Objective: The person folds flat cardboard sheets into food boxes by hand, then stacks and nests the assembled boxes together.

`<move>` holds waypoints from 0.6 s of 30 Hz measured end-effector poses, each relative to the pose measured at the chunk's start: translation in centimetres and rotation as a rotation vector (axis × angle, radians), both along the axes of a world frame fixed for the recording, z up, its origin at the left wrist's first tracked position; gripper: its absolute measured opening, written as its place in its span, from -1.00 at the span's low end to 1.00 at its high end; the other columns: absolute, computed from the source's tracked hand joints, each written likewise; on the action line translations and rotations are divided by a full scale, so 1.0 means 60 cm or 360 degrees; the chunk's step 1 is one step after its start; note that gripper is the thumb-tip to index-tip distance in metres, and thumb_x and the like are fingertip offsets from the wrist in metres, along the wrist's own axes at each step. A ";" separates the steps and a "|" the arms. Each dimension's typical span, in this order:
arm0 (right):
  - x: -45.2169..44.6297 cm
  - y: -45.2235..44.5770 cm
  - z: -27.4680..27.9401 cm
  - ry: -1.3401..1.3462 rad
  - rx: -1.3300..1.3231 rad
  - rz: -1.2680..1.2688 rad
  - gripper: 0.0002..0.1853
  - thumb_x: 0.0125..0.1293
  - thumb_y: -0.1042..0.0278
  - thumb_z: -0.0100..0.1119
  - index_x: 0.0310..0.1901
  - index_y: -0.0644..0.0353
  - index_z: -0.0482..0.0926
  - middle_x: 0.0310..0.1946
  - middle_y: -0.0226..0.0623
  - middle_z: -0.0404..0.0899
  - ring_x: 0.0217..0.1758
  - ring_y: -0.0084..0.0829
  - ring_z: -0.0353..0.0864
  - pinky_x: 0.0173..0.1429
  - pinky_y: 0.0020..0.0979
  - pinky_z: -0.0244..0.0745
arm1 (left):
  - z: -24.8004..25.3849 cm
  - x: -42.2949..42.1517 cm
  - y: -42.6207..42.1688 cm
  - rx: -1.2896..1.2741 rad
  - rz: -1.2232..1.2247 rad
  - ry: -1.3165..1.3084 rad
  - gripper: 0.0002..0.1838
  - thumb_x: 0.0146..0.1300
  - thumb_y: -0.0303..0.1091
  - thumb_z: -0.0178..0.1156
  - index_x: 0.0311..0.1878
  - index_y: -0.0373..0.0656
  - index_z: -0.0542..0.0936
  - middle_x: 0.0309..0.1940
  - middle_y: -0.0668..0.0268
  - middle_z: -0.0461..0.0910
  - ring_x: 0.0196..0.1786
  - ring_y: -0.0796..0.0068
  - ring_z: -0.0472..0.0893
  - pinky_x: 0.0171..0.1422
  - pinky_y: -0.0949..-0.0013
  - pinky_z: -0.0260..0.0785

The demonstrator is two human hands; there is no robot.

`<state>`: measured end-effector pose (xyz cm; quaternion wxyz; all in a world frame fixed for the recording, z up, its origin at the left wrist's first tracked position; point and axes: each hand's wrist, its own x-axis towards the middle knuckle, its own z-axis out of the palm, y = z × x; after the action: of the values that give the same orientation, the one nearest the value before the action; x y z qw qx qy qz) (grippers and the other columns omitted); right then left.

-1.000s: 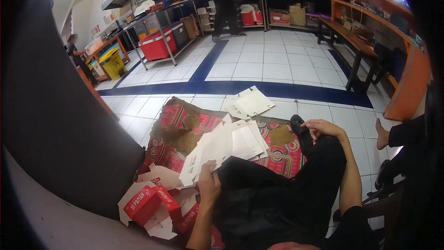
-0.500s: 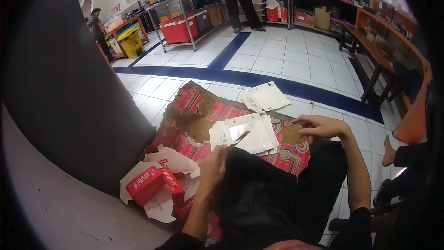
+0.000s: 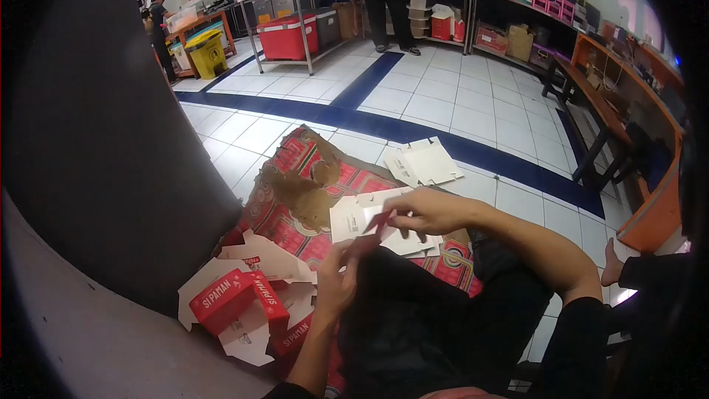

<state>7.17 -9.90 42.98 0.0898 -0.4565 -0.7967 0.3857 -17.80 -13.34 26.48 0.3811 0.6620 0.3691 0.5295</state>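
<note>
My left hand grips a red cardboard box piece above my lap, its flaps tilted up. From the right, my right hand has its fingers bent and pinched at the upper edge of that same piece. Just beyond both hands, flat white box blanks lie stacked and partly hidden by my hands. A second group of flat white blanks is farther off. To the left of my left hand sit red and white folded boxes lettered "SI PAMAN", loosely heaped with flaps spread.
Under the blanks is a worn red patterned mat on white tiles. A dark pillar rises at left. Another person's bare foot is close on the right, near a wooden bench. Two people stand by far tables, one near a red cooler.
My right hand has come left and down from above the mat to the box piece in my left hand. The piece now shows its red side. The view has shifted slightly.
</note>
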 end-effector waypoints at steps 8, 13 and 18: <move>-0.078 0.077 -0.023 0.0254 0.0188 0.0139 -0.69 0.82 0.17 -0.12 0.31 0.13 0.51 -0.23 -0.23 0.68 -0.26 -0.38 0.77 -0.15 -0.26 0.65 | 0.001 -0.029 0.034 -0.0384 0.0020 -0.0594 -0.83 0.63 -0.50 0.24 0.18 -0.32 0.64 0.02 0.18 0.75 0.07 0.41 0.76 0.25 0.34 0.59; -0.082 0.070 -0.065 0.0313 0.0411 0.0281 -0.75 0.76 0.20 0.01 0.25 0.14 0.47 -0.03 0.04 0.66 0.08 -0.04 0.73 0.09 -0.09 0.63 | -0.033 -0.064 0.057 -0.0477 0.0047 -0.0665 -0.82 0.59 -0.50 0.32 0.16 -0.31 0.64 0.03 0.23 0.77 0.10 0.44 0.75 0.26 0.34 0.60; -0.065 0.030 -0.076 -0.0170 0.1089 0.0344 -0.81 0.63 0.30 0.22 0.17 0.02 0.67 0.03 -0.13 0.58 0.01 -0.15 0.73 0.09 -0.12 0.64 | -0.021 -0.059 0.048 -0.0451 -0.0138 -0.0428 -0.64 0.64 -0.41 0.28 0.37 -0.34 0.69 0.16 0.18 0.78 0.17 0.45 0.74 0.30 0.32 0.59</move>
<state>3.26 -8.12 38.41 0.1543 -0.3327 -0.9269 0.0796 -21.36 -10.48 25.25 0.5389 0.5403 0.3567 0.5389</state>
